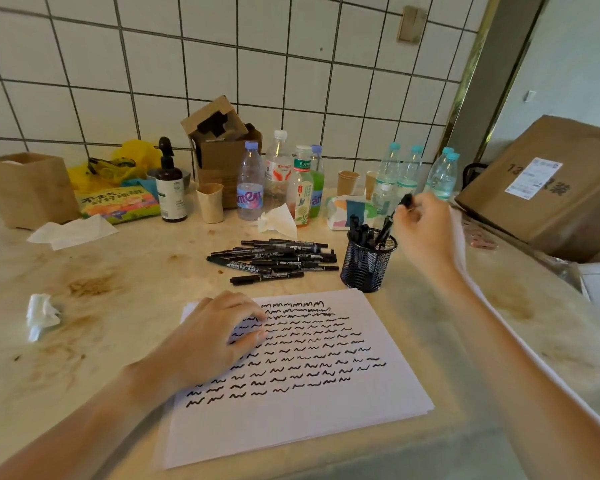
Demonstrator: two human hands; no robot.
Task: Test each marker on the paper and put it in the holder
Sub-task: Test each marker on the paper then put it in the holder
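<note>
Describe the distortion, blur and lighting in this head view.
Head view: wide-angle bending curves the tiled wall lines and counter edges; the right hand with its marker is slightly motion-blurred; the paper is sharp; lighting is soft, without harsh shadows.

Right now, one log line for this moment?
step: marker into holder | right hand: fingers hold marker over mesh holder | left hand: flat on paper | pile: untested

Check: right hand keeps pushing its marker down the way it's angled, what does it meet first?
Likely the markers already standing in the mesh holder. The right hand angles its marker into the holder's mouth; depth unclear.
</note>
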